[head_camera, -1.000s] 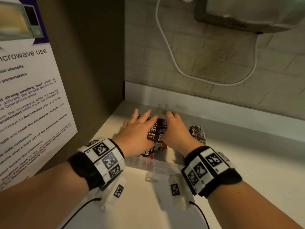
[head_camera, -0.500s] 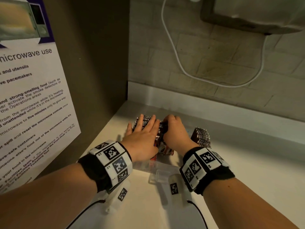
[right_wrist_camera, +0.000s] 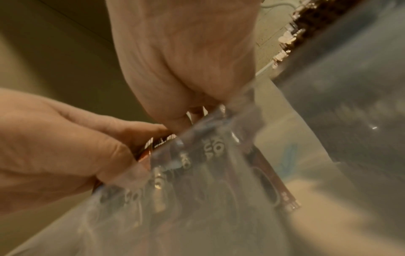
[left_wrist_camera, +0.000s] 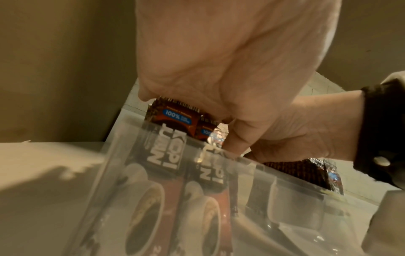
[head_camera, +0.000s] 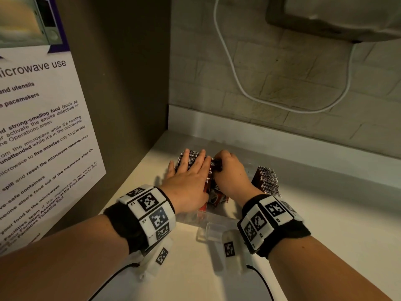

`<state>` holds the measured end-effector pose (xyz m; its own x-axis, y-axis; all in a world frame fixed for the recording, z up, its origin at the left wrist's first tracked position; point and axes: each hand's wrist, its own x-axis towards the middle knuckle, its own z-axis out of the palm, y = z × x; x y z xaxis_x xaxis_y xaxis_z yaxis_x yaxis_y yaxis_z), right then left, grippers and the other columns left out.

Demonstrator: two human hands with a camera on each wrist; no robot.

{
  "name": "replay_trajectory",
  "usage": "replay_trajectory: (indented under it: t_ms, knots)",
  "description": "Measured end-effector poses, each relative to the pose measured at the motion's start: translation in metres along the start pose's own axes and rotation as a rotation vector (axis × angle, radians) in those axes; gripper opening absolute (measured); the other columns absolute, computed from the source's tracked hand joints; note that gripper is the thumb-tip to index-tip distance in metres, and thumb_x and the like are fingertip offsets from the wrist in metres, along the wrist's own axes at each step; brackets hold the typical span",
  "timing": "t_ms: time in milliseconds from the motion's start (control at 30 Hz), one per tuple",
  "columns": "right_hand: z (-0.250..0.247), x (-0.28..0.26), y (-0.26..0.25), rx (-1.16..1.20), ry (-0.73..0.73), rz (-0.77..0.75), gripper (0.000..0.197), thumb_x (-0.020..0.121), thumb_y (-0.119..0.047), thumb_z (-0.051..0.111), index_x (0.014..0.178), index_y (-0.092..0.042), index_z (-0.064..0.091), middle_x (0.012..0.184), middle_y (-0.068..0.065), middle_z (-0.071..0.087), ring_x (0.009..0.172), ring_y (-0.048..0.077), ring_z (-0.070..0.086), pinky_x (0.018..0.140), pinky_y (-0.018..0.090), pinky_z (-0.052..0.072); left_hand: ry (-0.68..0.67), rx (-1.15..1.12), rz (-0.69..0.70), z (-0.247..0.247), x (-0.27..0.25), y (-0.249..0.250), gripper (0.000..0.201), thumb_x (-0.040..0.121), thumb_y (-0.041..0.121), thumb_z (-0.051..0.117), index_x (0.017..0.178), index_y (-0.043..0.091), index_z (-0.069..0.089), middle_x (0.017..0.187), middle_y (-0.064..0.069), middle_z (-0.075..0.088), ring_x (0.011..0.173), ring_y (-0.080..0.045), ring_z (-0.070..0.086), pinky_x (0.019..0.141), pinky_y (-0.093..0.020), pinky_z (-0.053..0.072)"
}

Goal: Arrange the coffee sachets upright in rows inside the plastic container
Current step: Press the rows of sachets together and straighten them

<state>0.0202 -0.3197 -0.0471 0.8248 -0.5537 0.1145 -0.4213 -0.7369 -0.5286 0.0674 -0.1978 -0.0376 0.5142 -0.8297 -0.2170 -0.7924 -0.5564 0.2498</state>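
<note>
Sachets: light, thin, floppy, slick; likely best squeezed together at their top edges.
Left hand: flat on the left row's tops, fingers straight.
Right hand: fingers curled around the middle bunch of sachets.
Container: clear, stiff walls support the rows.

Pretty dim, warm yellowish light overall. Head view bends at the edges, wrist views are soft and blurry, hard shadow on the table.

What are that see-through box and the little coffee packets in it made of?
The plastic container looks like clear, slightly frosted rigid plastic: the packet print shows through its wall. The coffee sachets seem glossy printed foil or plastic film, with crimped, serrated top edges; which of the two, the pictures don't settle.
</note>
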Motion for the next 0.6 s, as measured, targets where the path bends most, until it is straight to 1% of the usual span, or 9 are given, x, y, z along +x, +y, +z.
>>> replay_trajectory:
  t_ms: [100,200,433,500,600]
  knots:
    - [0.001,0.002,0.003,-0.021,0.024,0.027,0.029,0.085,0.002,0.048,0.113,-0.005,0.052,0.117,0.015,0.055,0.108,0.034,0.052,0.093,0.041,0.042,0.000,0.003,0.001,0.000,0.000,0.000,0.082,0.097,0.027,0.043,0.152,0.023,-0.018,0.156,0.006,-0.032,0.141,-0.028,-0.034,0.117,-0.054,-0.010]
    - [0.001,0.002,0.006,-0.025,0.035,0.049,0.029,0.085,0.003,0.049,0.113,-0.006,0.052,0.117,0.016,0.056,0.108,0.036,0.053,0.087,0.038,0.044,0.000,-0.003,0.004,0.000,0.000,0.000,0.083,0.097,0.025,0.043,0.152,0.023,-0.018,0.155,0.006,-0.033,0.140,-0.028,-0.035,0.117,-0.054,-0.011]
    - [-0.002,0.001,0.012,-0.027,0.065,0.055,0.029,0.088,0.001,0.054,0.116,-0.006,0.052,0.118,0.017,0.057,0.107,0.034,0.055,0.083,0.035,0.045,0.017,0.003,0.002,0.002,0.000,-0.002,0.084,0.096,0.025,0.044,0.152,0.025,-0.019,0.155,0.006,-0.034,0.140,-0.027,-0.035,0.116,-0.054,-0.012]
    - [-0.003,0.000,0.013,-0.018,0.067,0.041,0.029,0.088,0.001,0.053,0.116,-0.006,0.052,0.117,0.016,0.057,0.107,0.033,0.055,0.082,0.033,0.044,0.026,0.006,0.005,0.003,0.000,-0.003,0.084,0.096,0.024,0.044,0.151,0.029,-0.019,0.155,0.005,-0.033,0.140,-0.027,-0.035,0.116,-0.054,-0.012]
    - [-0.004,-0.001,0.011,0.012,0.052,0.013,0.027,0.088,0.001,0.050,0.114,-0.006,0.053,0.116,0.017,0.057,0.105,0.034,0.055,0.080,0.034,0.044,0.033,0.025,0.023,0.004,0.000,-0.003,0.086,0.095,0.025,0.047,0.149,0.040,-0.018,0.154,0.005,-0.035,0.139,-0.028,-0.037,0.115,-0.055,-0.013]
